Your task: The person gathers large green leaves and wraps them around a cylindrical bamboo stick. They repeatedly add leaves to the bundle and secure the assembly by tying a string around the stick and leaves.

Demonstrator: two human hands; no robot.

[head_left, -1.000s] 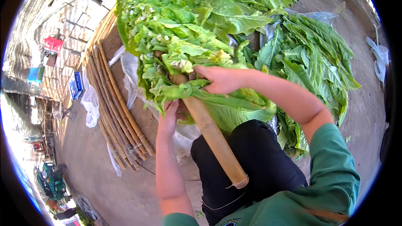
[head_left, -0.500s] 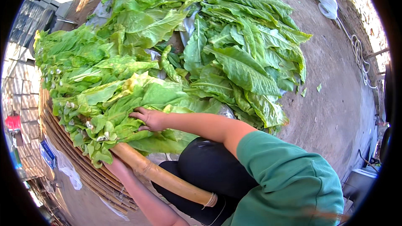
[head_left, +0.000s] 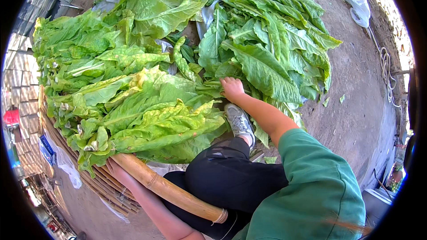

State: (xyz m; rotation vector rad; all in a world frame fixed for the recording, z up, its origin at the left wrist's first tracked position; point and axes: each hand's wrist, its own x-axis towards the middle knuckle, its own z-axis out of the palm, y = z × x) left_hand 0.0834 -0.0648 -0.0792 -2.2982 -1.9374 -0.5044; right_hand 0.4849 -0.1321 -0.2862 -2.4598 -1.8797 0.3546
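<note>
- Blue box (head_left: 46, 150), far left between 8 and 9 o'clock, lying just beside a crumpled white bag (head_left: 66, 165).
- Brown poles (head_left: 95, 181), slim and laid side by side at 8 o'clock, partly covered by leaves.
- Green leaf row (head_left: 115, 100), broad and yellowing in places, filling 9 o'clock; its stem ends form a lumpy left edge.
- Left hand (head_left: 116, 170), at 8 o'clock, reaching under the lower edge of the leaf row beside the bamboo. Leaves hide the fingertips, so I cannot tell whether it is closed on anything.
- Thick bamboo (head_left: 171, 188), coming out from the leaf row and slanting down across the lap to 6 o'clock, where string binds its end.
- Upper pile (head_left: 162, 11), more large green leaves at 11 o'clock.
- Black trousers (head_left: 231, 169), the person's bent legs, at 6 o'clock.
- Right hand (head_left: 232, 88), just off centre toward 1 o'clock, laid over leaf stems; I cannot tell whether it grips them.
- Grey shoe (head_left: 239, 120), near the centre, just below the right hand.
- Right pile (head_left: 271, 58), darker green leaves at 1 o'clock.
- Green shirt (head_left: 307, 182), at 4 o'clock.
- Pale bag (head_left: 356, 6), at 2 o'clock.
- Looped rope (head_left: 385, 69), near 3 o'clock.
</note>
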